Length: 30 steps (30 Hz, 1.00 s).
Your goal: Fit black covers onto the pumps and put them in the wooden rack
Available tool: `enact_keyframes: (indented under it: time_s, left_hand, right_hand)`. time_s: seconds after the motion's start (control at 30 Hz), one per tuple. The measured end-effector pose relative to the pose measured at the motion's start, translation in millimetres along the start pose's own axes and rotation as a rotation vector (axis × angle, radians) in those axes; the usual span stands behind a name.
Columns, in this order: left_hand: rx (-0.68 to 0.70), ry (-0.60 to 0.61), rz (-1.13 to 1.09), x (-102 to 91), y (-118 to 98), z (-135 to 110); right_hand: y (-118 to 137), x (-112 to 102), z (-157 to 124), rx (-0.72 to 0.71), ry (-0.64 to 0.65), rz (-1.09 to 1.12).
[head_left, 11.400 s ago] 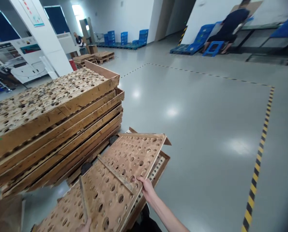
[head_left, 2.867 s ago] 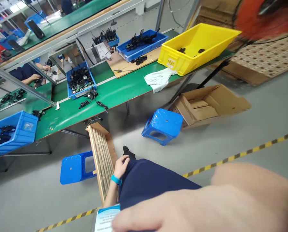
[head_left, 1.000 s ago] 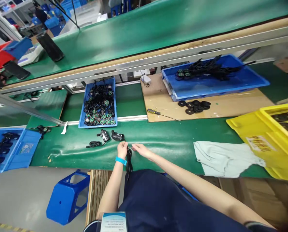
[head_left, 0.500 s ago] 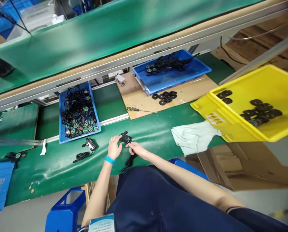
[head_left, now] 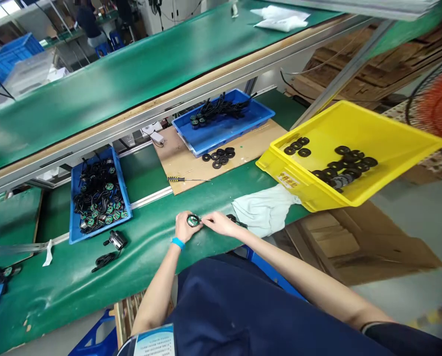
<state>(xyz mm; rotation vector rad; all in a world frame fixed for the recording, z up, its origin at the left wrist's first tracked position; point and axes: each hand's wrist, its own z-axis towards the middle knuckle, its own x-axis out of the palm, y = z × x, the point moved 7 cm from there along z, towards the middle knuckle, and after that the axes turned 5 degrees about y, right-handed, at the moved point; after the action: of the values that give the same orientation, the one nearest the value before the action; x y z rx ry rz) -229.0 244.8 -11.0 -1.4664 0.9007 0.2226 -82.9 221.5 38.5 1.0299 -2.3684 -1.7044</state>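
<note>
My left hand [head_left: 184, 227] is closed round a small black pump [head_left: 193, 220] whose round green face points up. It rests low over the green bench mat [head_left: 139, 247]. My right hand [head_left: 218, 222] pinches the same pump from the right, fingers pressed together at its edge. A black cable runs off to the right of my right hand. Another black pump with a coiled cable [head_left: 111, 244] lies on the mat to the left of my hands.
A blue tray of cabled pumps [head_left: 96, 195] sits left of centre, a second blue tray [head_left: 224, 121] further back on a board with a screwdriver [head_left: 185, 179] and black discs [head_left: 219, 156]. A yellow bin [head_left: 349, 153] with black discs stands right, a pale cloth [head_left: 263, 207] beside it.
The pump has been turned so its green round face points up, and both hands have lowered it toward the mat. The view has swung to the right.
</note>
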Motion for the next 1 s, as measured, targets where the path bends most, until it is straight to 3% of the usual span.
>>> enact_keyframes:
  time_s: [0.1,0.2,0.3,0.4,0.5,0.6,0.67,0.77,0.87,1.0]
  left_hand:
    - [-0.010,-0.170,0.003,-0.6,-37,-8]
    - [0.025,-0.229,-0.017,-11.0,-77,-23]
    - [0.070,-0.180,-0.064,-26.9,-114,-48]
    - [0.055,0.020,-0.183,-36.9,-132,-71]
    - [0.100,0.300,-0.319,-39.0,-133,-88]
    - [0.158,0.444,-0.373,-41.9,-119,-99]
    - [0.151,0.414,-0.340,-45.3,-105,-104]
    - [0.118,0.249,-0.241,-54.3,-92,-113]
    - [0.138,0.137,-0.165,-62.9,-90,-125]
    - [0.189,0.107,-0.101,-71.7,-91,-135]
  right_hand:
    - [7,-16,-29,-0.019,0.029,0.060]
    - [20,-22,-63,-0.005,0.071,0.156]
    - [40,-24,-95,0.008,0.081,0.261]
    - [65,-25,-116,-0.048,0.083,0.247]
    - [85,-20,-122,-0.099,0.136,0.131]
    - [97,-8,-119,-0.174,0.165,-0.032]
    - [100,1,-115,-0.214,0.151,-0.146]
    - [103,11,-113,-0.265,0.101,-0.299]
    - [110,19,-115,-0.341,0.037,-0.473]
    - [125,27,-115,-0.436,-0.053,-0.719]
